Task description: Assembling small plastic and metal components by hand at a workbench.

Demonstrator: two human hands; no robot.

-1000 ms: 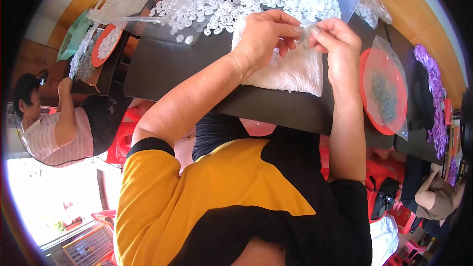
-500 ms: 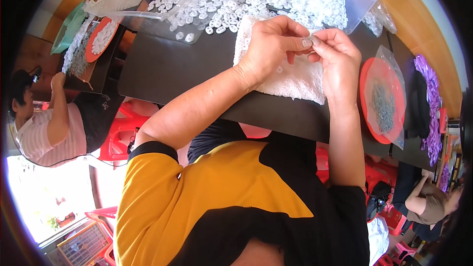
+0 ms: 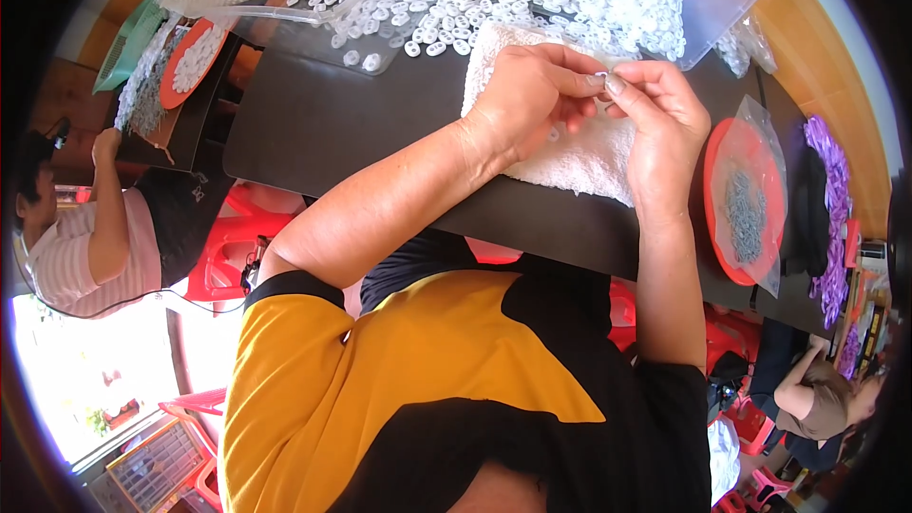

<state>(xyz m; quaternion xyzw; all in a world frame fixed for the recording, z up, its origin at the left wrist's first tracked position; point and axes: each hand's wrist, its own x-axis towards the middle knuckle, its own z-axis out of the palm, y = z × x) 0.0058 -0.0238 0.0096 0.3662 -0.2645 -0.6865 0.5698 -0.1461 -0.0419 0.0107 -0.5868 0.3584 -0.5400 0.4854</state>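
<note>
My left hand (image 3: pixel 532 95) and my right hand (image 3: pixel 660 119) meet above a folded white towel (image 3: pixel 589 166). Thumb and forefinger of each are pinched, tip to tip. A tiny pale piece shows between the fingertips, too covered to name. Small white oval plastic pieces with holes (image 3: pixel 446 27) lie spread just beyond the towel. Many more are heaped in a clear plastic bin (image 3: pixel 717 5) behind them. To the right of my right hand, a red-orange tray (image 3: pixel 719 218) bears a clear bag and a pile of small grey metal-looking parts (image 3: pixel 746 217).
Purple cords or strips (image 3: pixel 834 228) hang along the right table edge, near a clear bag of white pieces (image 3: pixel 741 46). At the far left a co-worker (image 3: pixel 90 237) reaches to a side table with a red plate (image 3: pixel 176 85) and green basket (image 3: pixel 130 43). Another person (image 3: pixel 817 399) sits at the right.
The table and its things have shifted slightly to the right in the view. My hands stay pinched together over the towel, the fingers moving only a little.
</note>
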